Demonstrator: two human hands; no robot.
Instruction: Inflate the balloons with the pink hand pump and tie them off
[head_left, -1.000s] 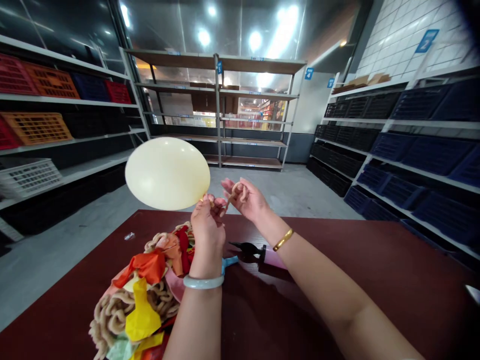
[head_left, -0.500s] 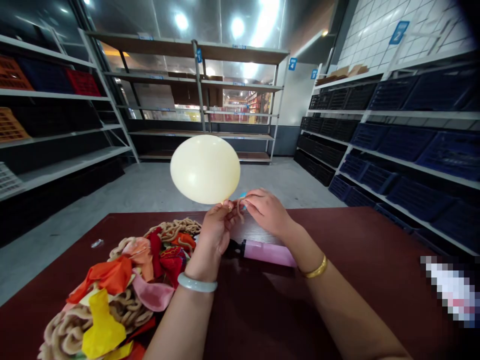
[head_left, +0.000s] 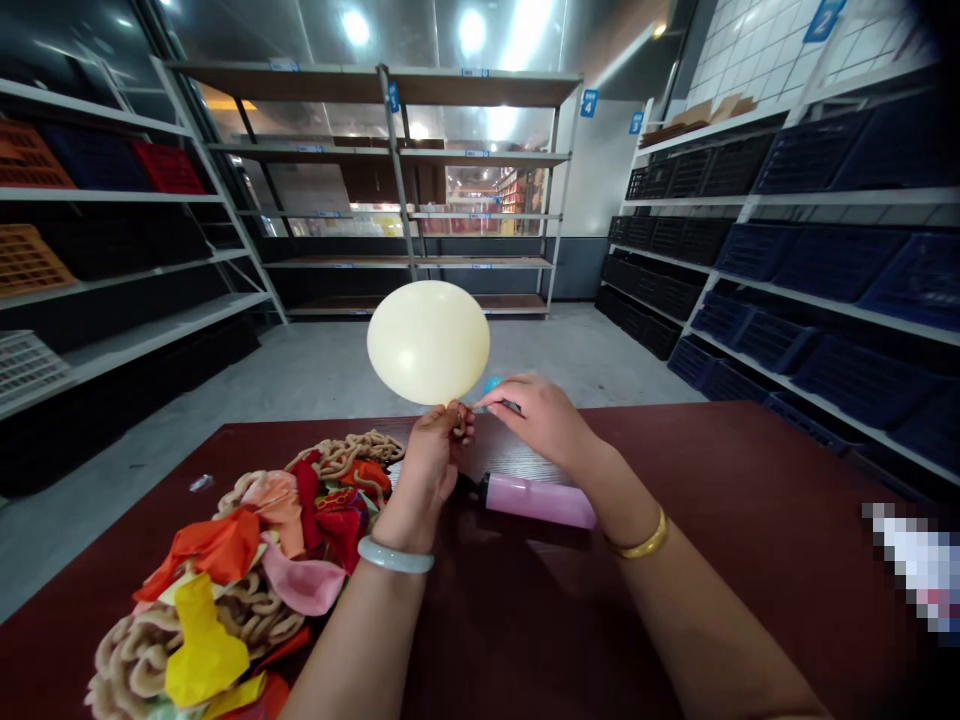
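Note:
An inflated pale-yellow balloon (head_left: 428, 342) stands above the table's far edge, its neck pinched in the fingers of my left hand (head_left: 435, 445). Closed in a pinch, my right hand (head_left: 544, 420) grips the end of a thin tan strand (head_left: 478, 404), which runs taut toward my left fingers at the balloon's neck. How it passes around the neck is hidden by the fingers. Something small and blue (head_left: 492, 384) shows behind my right fingers; its kind cannot be made out. Below my hands a pink hand pump (head_left: 540, 501) with a black nozzle lies on the table.
Left on the dark red table (head_left: 570, 630) lies a heap of flat balloons, including a yellow balloon (head_left: 202, 645) and an orange balloon (head_left: 206, 548), mixed with tan cords (head_left: 135, 655). A clear scrap (head_left: 201, 483) lies near the left edge. Shelves with crates (head_left: 847, 260) stand around.
The tan strand hung loosely between my hands; now it is drawn straight out to the right. The balloon has shifted slightly right in view.

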